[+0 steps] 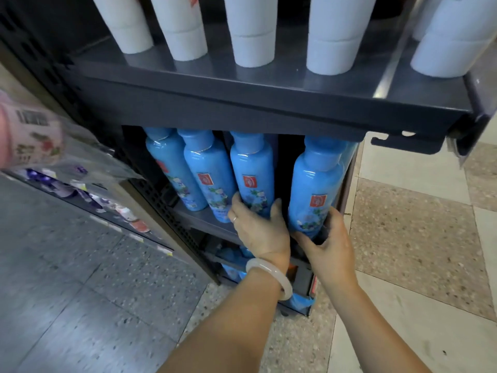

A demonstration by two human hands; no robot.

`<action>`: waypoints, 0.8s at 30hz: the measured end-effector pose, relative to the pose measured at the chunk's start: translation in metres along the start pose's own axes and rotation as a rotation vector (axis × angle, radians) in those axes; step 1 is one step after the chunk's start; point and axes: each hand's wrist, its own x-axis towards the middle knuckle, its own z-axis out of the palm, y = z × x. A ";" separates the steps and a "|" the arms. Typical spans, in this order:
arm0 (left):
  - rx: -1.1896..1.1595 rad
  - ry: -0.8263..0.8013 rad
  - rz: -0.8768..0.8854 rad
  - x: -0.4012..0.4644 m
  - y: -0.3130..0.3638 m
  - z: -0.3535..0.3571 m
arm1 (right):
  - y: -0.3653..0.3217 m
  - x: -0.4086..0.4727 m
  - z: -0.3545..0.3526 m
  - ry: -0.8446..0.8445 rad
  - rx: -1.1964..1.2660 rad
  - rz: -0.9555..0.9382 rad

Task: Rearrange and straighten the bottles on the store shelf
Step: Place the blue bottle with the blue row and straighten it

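Several blue bottles with flower labels stand in a row on a dark metal shelf [193,219]. My left hand [259,232], with a pale bangle on its wrist, wraps around the base of the third blue bottle [252,168]. My right hand [326,240] cups the bottom of the rightmost blue bottle [314,184], which stands apart from the others across a dark gap. Two more blue bottles [204,168] lean at the left of the row.
An upper shelf [269,109] juts out overhead and carries several white bottles [254,30]. More blue packs [234,267] lie on a lower shelf. A neighbouring rack with pink and purple goods [29,135] is at the left. Tiled floor [416,238] lies to the right.
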 end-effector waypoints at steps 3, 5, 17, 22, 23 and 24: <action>0.028 0.023 0.015 -0.001 -0.003 0.001 | 0.003 0.000 -0.001 -0.029 0.003 0.003; 0.041 0.000 0.046 -0.005 -0.008 -0.004 | 0.004 -0.001 -0.001 -0.037 0.001 0.015; -0.003 -0.134 0.134 -0.007 -0.033 -0.045 | 0.006 -0.003 0.000 -0.010 -0.045 0.055; 0.104 -0.085 0.016 0.037 -0.041 -0.058 | 0.006 -0.003 0.001 -0.021 -0.038 0.057; 0.116 -0.105 0.018 0.044 -0.042 -0.057 | 0.006 -0.003 0.002 -0.021 -0.038 0.054; 0.132 -0.111 0.024 0.048 -0.042 -0.056 | 0.006 -0.002 0.002 -0.021 -0.039 0.052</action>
